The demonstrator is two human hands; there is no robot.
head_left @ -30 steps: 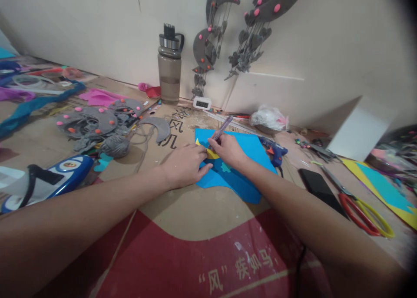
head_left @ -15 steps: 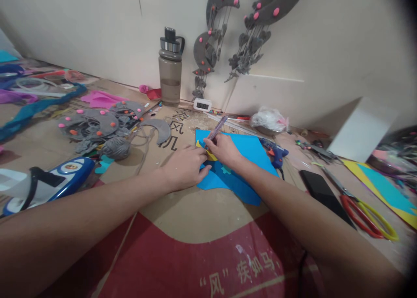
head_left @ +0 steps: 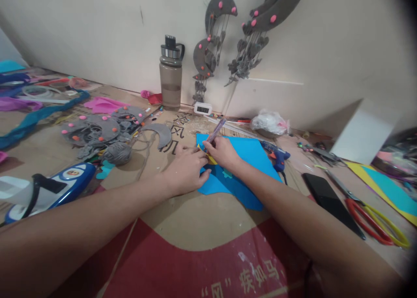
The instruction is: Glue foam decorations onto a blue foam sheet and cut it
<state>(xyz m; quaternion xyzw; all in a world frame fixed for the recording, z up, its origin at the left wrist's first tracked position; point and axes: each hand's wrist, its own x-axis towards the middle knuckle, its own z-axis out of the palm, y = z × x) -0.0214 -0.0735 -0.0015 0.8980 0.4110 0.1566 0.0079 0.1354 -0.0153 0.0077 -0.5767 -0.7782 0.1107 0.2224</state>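
My right hand [head_left: 225,153] is closed around a slim purple pen [head_left: 216,130], its upper end leaning up and to the right; the tip is hidden by my fingers. Under both hands lies a bright blue sheet [head_left: 249,148] with a wavy cut lower edge. A small yellow piece [head_left: 211,160] rests on that sheet, partly covered by my fingers. My left hand [head_left: 186,171] lies flat at the sheet's left edge, its fingers stretched out and touching the yellow piece. Just below my right wrist, a small teal cutout [head_left: 227,173] sits on the blue sheet.
A blue glue gun [head_left: 276,154], black phone [head_left: 330,202] and scissors [head_left: 374,220] lie to the right. Grey felt moons [head_left: 97,130] with pink dots and a yarn ball [head_left: 117,153] are left. Behind stand a bottle [head_left: 171,81] and a small clock [head_left: 202,108].
The whole view has shifted slightly, with table items sitting a little lower. Both hands stay in nearly the same place on the blue sheet, and the pen remains in my right hand.
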